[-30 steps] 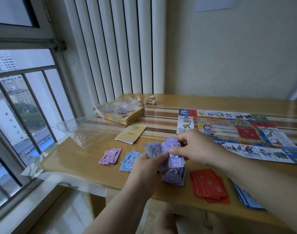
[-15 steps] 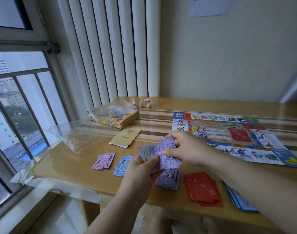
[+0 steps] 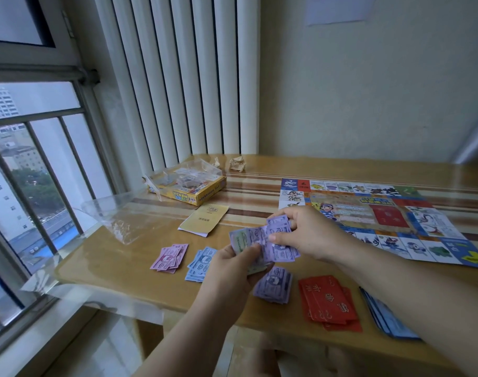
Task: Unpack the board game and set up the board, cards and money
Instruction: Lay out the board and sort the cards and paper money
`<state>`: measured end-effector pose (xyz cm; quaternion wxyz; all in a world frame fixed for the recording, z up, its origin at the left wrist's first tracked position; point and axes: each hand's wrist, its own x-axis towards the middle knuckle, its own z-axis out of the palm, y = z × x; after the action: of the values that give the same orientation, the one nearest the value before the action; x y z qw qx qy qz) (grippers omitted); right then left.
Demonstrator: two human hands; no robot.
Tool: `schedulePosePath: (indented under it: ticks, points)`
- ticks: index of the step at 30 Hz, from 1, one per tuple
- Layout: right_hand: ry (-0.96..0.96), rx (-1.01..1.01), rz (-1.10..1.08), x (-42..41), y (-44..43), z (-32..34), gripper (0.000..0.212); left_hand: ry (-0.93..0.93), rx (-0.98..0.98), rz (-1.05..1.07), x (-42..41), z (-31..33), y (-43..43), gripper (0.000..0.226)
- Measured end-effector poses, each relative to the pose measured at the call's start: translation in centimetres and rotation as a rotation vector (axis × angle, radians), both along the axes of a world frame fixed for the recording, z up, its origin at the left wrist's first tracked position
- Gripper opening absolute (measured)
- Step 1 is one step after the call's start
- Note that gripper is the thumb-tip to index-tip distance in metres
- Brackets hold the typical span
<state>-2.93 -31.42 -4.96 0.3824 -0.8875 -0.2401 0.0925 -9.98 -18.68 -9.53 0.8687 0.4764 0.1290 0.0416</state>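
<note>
My left hand grips a fanned wad of play money above the table. My right hand pinches purple notes at the top of that wad. Under my hands lies a purple money pile. To its left sit a blue money pile and a pink money pile. Red cards and blue cards lie near the front edge at the right. The game board is spread flat at the right.
A yellow game box with a clear insert stands at the back left, a yellow rule booklet in front of it. A clear plastic wrapper hangs over the table's left end by the window. Crumpled paper lies near the radiator.
Both hands have stayed together over the purple pile. My right hand's fingers have shifted slightly on the purple notes; the view has tilted a little.
</note>
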Motion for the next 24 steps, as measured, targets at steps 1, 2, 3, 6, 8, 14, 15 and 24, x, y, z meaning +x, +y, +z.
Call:
schedulePosePath:
  ticks: [1,2,3,6,8,14,15,24]
  points:
    - [0.013,0.029,0.006,0.0,0.0,0.0,0.024,0.006,0.018,0.009,0.0,0.0,0.1,0.01]
    - [0.025,0.059,0.009,0.1,0.0,0.1,0.025,0.013,0.037,0.015,0.0,0.0,0.1,0.008]
    - [0.034,0.071,0.009,0.2,-0.1,0.1,0.027,0.021,0.052,0.019,0.0,0.0,0.2,0.006]
    - [0.041,0.063,0.013,0.4,-0.3,0.1,0.031,0.039,0.048,0.025,0.2,0.2,0.1,0.006]
    - [0.057,0.083,0.01,0.2,-0.3,0.1,0.027,0.057,0.018,0.024,0.3,0.3,-0.1,0.007]
    - [-0.017,0.069,-0.07,0.4,-0.3,-0.6,0.027,0.109,0.032,0.069,0.6,0.5,0.0,0.007]
    - [-0.006,0.071,-0.073,0.4,-0.4,-0.6,0.028,0.1,0.044,0.099,0.6,0.5,0.5,0.007]
    - [0.16,-0.127,0.015,-0.7,-1.3,-1.7,0.032,0.069,-0.097,0.223,-1.5,0.6,4.6,0.01]
